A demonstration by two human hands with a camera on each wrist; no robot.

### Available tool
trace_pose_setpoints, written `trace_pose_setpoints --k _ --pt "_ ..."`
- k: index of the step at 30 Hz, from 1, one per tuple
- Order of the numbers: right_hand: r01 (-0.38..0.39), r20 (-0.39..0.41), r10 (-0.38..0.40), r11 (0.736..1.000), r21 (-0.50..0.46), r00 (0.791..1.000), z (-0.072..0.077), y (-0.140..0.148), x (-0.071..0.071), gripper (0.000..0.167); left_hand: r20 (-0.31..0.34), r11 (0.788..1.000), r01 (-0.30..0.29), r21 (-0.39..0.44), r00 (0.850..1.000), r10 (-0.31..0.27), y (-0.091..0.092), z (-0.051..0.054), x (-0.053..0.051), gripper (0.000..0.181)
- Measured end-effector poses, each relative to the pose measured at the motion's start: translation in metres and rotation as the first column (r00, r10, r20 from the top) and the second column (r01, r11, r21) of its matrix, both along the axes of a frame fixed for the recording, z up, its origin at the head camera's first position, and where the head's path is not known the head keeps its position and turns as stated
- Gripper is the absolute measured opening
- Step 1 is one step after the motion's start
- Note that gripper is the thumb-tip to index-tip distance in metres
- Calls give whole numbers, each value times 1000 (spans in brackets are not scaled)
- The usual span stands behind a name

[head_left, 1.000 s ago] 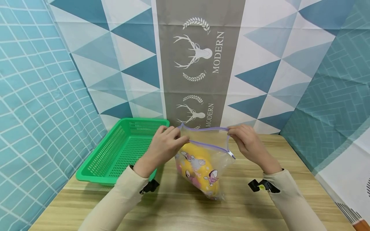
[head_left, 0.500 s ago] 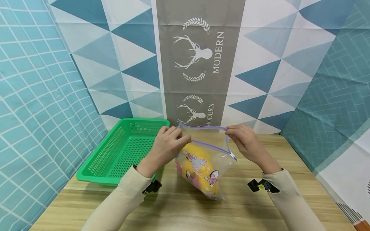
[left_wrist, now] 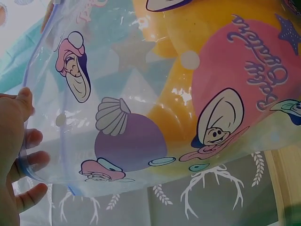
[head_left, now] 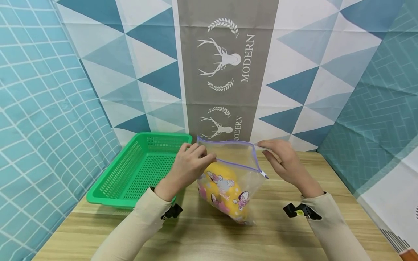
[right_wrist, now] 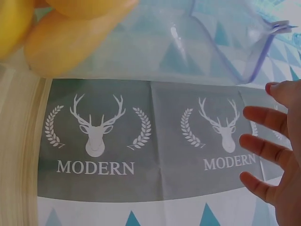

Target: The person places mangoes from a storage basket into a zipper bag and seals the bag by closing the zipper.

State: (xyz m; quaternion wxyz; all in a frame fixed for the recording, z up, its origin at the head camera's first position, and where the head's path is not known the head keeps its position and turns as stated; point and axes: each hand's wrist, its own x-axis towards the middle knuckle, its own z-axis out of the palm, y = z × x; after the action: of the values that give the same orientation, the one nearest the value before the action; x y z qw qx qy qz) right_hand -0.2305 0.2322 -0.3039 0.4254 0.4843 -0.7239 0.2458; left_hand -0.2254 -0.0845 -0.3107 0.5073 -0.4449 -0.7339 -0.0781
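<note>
A clear zip bag (head_left: 225, 192) with a purple rim, a white slider and printed shells and cartoon oysters stands tilted on the table, its mouth wide apart. Smooth, rounded yellow fruits (right_wrist: 70, 42) lie inside; their kind is hard to tell through the plastic. My left hand (head_left: 191, 161) pinches the rim on the left, thumb on the near side; the left wrist view shows its fingers (left_wrist: 35, 160) behind the plastic. Beside the right corner of the mouth is my right hand (head_left: 284, 163), fingers extended and thumb apart, with nothing held. In the right wrist view its fingers (right_wrist: 263, 117) are spread just off the rim.
Left of the bag stands a green perforated plastic basket (head_left: 137, 174), partly behind my left arm. The wooden table (head_left: 254, 239) ends at a patterned cloth wall (head_left: 228, 72) behind, with tiled-pattern cloth at both sides.
My right hand has let go of the bag's right edge, and its fingers have straightened. The rim's back corner has shifted slightly left. My left hand has kept its hold, almost still.
</note>
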Motion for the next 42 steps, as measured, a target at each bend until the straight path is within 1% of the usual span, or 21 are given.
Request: trace_pose_setpoints --k 3,9,13,17,21,24,27,29,32,37,40,42 --pt "33 26 -33 999 -19 999 1 1 4 42 -4 1000 -2 -3 1000 2 0 0 0 16" --pt "104 85 -100 994 -36 991 3 1 16 47 -8 1000 -3 -11 1000 3 1 0 0 18" --pt "166 117 -160 986 -36 980 5 -2 24 50 -6 1000 -12 -13 1000 12 2 0 1 18" --pt "234 122 -230 972 -15 965 6 -5 32 53 -3 1000 -11 -9 1000 11 2 0 0 19" --pt "307 99 -308 951 24 946 4 -10 38 56 -2 1000 -10 -3 1000 10 3 -1 -1 19" --pt "343 90 -346 938 52 934 2 -15 42 58 0 1000 -10 2 1000 10 3 -2 -2 16" --pt "357 80 -361 932 65 929 0 -19 46 58 3 1000 -10 6 1000 10 4 -3 -2 13" --pt "366 57 -370 928 70 927 -1 -23 48 58 7 1000 -11 7 1000 11 4 -3 -3 11" --pt "386 6 -387 920 71 922 -1 -27 50 57 8 1000 -12 10 1000 11 5 -4 -2 10" --pt "421 -76 -416 905 59 906 -2 -34 52 57 4 1000 -22 9 1000 22 5 -3 -1 10" --pt "429 -87 -423 901 59 902 -4 -37 53 57 5 1000 -26 8 1000 26 6 -3 0 8" --pt "428 -87 -423 901 64 902 -5 -38 54 56 6 1000 -25 9 1000 25 6 -4 0 10"
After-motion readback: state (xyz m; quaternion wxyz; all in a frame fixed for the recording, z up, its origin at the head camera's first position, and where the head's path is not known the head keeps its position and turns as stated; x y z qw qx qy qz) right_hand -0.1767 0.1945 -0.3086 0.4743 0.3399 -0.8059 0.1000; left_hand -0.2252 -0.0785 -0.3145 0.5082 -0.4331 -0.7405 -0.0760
